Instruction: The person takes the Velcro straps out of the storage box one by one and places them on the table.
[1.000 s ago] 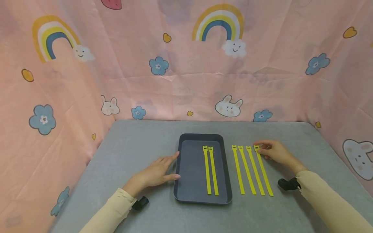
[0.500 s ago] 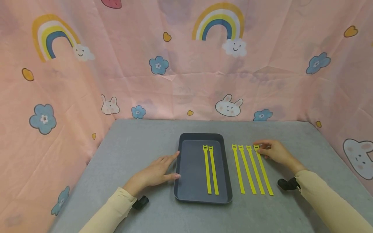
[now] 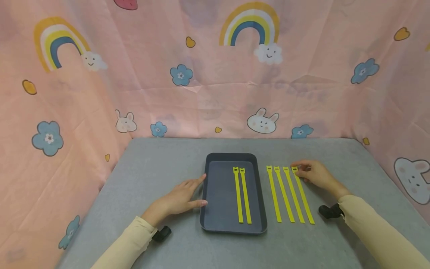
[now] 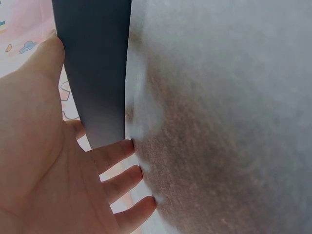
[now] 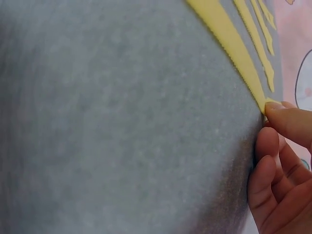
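Observation:
A dark grey rectangular tray [image 3: 221,198] lies on the table, with two yellow hook-and-loop cable ties [image 3: 238,198] side by side in its right half. My left hand [image 3: 176,198] rests at the tray's left side, thumb and forefinger spread apart against the rim. In the left wrist view, the other fingertips [image 4: 144,202] reach down to the tabletop. Right of the tray, several more yellow ties lie in a row. My right hand [image 3: 317,175] pinches the head end of the rightmost cable tie [image 3: 305,198]; in the right wrist view the thumb [image 5: 285,117] covers its tip.
The grey tabletop [image 3: 158,160] reaches back to a pink patterned cloth [image 3: 208,93], which hangs behind and along both sides. A black wrist-worn device [image 3: 162,234] shows under the left sleeve, and another black device [image 3: 330,212] under the right.
Both hands, the tray and the ties keep their places. The head view has only shifted very slightly.

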Motion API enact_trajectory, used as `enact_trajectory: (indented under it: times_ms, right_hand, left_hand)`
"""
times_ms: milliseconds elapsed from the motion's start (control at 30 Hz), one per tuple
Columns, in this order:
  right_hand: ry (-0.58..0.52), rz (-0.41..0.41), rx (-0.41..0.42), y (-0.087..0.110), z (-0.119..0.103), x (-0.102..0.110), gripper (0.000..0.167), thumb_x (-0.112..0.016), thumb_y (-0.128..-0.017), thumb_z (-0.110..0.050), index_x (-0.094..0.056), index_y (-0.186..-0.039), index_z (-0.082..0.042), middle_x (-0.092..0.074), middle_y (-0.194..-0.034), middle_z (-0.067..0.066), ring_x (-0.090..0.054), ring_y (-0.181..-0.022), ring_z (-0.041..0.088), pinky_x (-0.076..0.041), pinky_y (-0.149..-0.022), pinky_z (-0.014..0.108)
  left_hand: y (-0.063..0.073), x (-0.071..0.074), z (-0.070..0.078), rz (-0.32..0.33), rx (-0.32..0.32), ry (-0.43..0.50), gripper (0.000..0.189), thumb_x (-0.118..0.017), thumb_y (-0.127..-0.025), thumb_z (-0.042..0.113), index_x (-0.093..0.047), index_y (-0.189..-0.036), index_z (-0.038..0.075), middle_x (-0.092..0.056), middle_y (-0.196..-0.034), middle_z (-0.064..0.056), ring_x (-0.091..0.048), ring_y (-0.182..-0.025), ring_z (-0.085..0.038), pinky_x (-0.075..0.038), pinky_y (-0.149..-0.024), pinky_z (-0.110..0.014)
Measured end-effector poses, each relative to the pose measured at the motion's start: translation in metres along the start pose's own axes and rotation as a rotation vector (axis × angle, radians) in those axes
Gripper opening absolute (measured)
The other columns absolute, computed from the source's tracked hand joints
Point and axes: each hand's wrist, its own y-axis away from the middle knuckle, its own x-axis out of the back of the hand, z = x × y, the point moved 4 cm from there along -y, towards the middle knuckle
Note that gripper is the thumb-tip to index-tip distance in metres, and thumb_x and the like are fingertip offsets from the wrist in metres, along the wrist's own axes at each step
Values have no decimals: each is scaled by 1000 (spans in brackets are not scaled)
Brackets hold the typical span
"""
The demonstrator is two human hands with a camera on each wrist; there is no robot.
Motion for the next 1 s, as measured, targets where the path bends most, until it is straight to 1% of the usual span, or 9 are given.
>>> enact_trajectory:
  times_ms: [267,467,567,800,900,1000]
  right_hand:
    - [19,5,2,-3,1,-1,33,-63,-96,-13,-64,-128,-3,-66,-92,12,-54,-64,11,-46,-54,26]
    - [8,4,5,-2,0,-2,33,-62,-97,-13,-63,-128,-1,-65,-90,12,-53,-64,11,-45,-54,26]
    - [-1,0,6,-2,0,-1,34,-62,-97,-12,-62,-128,0,-65,-91,12,-53,-65,11,-46,-55,26]
    - [1,-4,-42,-3,-1,3,35,-62,-97,-14,-60,-130,-1,-64,-94,14,-56,-65,14,-48,-54,28]
    - [-3,12,-35,-4,-8,7,37,-60,-98,-14,-58,-132,0,-64,-97,17,-57,-64,15,-48,-54,29]
    - [1,44,-17,-5,-21,13,39,-60,-99,-17,-57,-133,0,-63,-99,19,-56,-61,16,-46,-53,29]
  left_hand:
    - [0,-1,-2,4,-5,-10,88,-56,-94,59,-11,-161,23,-35,-160,-15,-33,-147,-40,-30,-118,-58]
    - [0,-1,-2,3,-1,-5,88,-56,-94,59,-11,-161,24,-33,-161,-13,-32,-148,-39,-29,-119,-58]
    - [0,-1,-2,6,-6,-4,88,-56,-94,59,-11,-161,23,-34,-160,-14,-33,-147,-40,-29,-118,-58]
    - [0,0,0,10,-12,-2,88,-55,-94,59,-12,-161,22,-35,-160,-15,-34,-146,-40,-30,-117,-58]
    - [0,1,0,11,-14,-4,87,-55,-94,58,-13,-161,21,-35,-159,-16,-34,-146,-40,-31,-117,-59]
    - [0,0,-1,8,-11,2,87,-55,-94,58,-13,-161,21,-35,-159,-16,-33,-146,-41,-30,-117,-59]
